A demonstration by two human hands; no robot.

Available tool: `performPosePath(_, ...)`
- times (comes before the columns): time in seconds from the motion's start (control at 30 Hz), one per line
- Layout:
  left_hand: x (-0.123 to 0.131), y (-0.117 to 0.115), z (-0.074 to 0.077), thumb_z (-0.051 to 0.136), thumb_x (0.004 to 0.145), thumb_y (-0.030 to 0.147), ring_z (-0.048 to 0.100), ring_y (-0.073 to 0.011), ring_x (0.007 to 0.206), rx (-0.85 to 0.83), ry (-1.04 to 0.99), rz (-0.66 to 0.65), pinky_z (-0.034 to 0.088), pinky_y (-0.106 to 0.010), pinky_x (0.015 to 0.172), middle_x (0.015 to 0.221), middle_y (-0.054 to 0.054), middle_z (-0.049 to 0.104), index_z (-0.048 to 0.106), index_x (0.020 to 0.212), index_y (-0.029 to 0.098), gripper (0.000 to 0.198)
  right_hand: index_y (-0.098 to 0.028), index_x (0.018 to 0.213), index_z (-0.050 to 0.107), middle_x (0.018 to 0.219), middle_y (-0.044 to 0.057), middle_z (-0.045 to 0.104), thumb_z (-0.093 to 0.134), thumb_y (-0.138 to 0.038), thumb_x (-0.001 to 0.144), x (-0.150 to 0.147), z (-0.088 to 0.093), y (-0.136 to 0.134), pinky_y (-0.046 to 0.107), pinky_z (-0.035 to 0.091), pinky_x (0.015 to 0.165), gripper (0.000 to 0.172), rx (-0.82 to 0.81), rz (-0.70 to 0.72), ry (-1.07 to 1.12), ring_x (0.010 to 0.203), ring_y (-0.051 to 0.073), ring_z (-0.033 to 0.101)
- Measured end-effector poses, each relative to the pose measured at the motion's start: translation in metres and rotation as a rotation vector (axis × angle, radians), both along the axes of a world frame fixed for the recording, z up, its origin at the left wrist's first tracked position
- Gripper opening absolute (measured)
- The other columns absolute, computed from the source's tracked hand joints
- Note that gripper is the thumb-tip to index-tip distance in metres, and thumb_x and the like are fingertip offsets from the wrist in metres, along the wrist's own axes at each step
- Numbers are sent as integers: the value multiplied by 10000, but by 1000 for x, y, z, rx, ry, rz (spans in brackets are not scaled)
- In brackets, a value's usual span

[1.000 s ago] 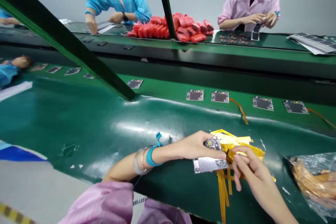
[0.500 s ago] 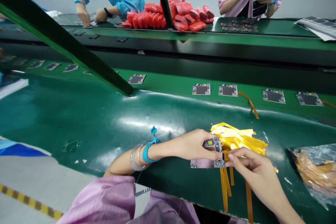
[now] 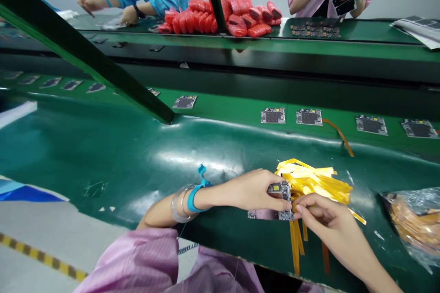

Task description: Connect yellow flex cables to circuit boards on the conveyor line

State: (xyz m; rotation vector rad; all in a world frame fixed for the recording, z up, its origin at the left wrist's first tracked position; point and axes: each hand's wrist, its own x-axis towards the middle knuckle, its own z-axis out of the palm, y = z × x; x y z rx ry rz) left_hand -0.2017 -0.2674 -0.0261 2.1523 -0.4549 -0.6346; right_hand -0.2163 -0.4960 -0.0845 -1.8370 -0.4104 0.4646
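My left hand (image 3: 263, 190) grips a circuit board (image 3: 282, 187), its thumb and fingers closed over the board near its right edge. A yellow patch shows on the board's upper part, and my fingers cover its middle. At that right edge my right hand (image 3: 323, 217) pinches with thumb and forefinger; the pinched end is mostly hidden. An orange flex cable (image 3: 325, 258) hangs below that hand and appears to run up into it. Just behind both hands lies a pile of yellow-orange flex cables (image 3: 309, 176), with some strips hanging down near the board.
Beyond the green bench (image 3: 103, 146), several circuit boards (image 3: 273, 115) lie on a green conveyor belt (image 3: 227, 112). A plastic bag of cables (image 3: 415, 224) sits at right. A slanted green post (image 3: 137, 91) crosses the left. Two co-workers stand behind red wrapped bundles (image 3: 237, 13).
The boards on the belt have shifted right. The blue-sleeved co-worker's hand has lifted leftward off the far bench. The hanging cable's lower end sits higher; my hands have barely moved.
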Motion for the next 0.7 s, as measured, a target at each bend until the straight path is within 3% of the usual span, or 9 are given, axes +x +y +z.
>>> performPosePath(0.2, -1, -5, -11, 697, 751, 402, 307, -76, 562, -29, -21, 81, 211, -207, 470, 583, 68, 368, 478, 615, 166, 350, -201, 872, 716, 759, 49, 756, 602, -556, 921, -2, -2, 2, 274, 564, 625, 376, -13, 8, 40, 714, 232, 719)
performPosePath(0.33, 3, -1, -12, 709, 771, 515, 324, -76, 581, -159, 42, 90, 242, -199, 492, 607, 62, 378, 519, 626, 156, 432, -211, 967, 726, 852, 91, 784, 531, -596, 955, 0, -2, 1, 370, 582, 831, 431, -3, -19, 94, 889, 297, 740)
performPosePath(0.43, 6, 4, -9, 678, 817, 539, 338, -76, 596, -211, 33, 79, 271, -196, 518, 644, 60, 410, 568, 693, 151, 422, -215, 1036, 735, 1058, 122, 771, 502, -647, 949, 6, -4, 1, 434, 514, 1006, 499, 72, -100, 73, 1061, 317, 702)
performPosePath(0.5, 6, 5, -6, 650, 838, 572, 356, -81, 598, -162, -26, 92, 275, -199, 518, 659, 60, 428, 580, 748, 158, 429, -232, 1125, 716, 1212, 118, 726, 547, -664, 918, 13, -5, 3, 429, 494, 1047, 508, 141, -144, 77, 1155, 306, 662)
performPosePath(0.57, 4, 5, -3, 588, 876, 603, 399, -93, 592, -66, -92, 133, 282, -210, 518, 658, 55, 464, 582, 793, 171, 439, -245, 1177, 697, 1243, 108, 714, 645, -627, 874, 21, -8, 8, 398, 513, 1030, 490, 191, -115, 95, 1181, 288, 651)
performPosePath(0.7, 2, 11, 6, 365, 1007, 503, 513, -141, 604, 124, -233, 253, 333, -246, 570, 643, 27, 538, 543, 792, 204, 409, -198, 924, 762, 975, 96, 779, 826, -494, 737, 41, -8, 27, 332, 580, 878, 356, 187, -9, 127, 945, 272, 733)
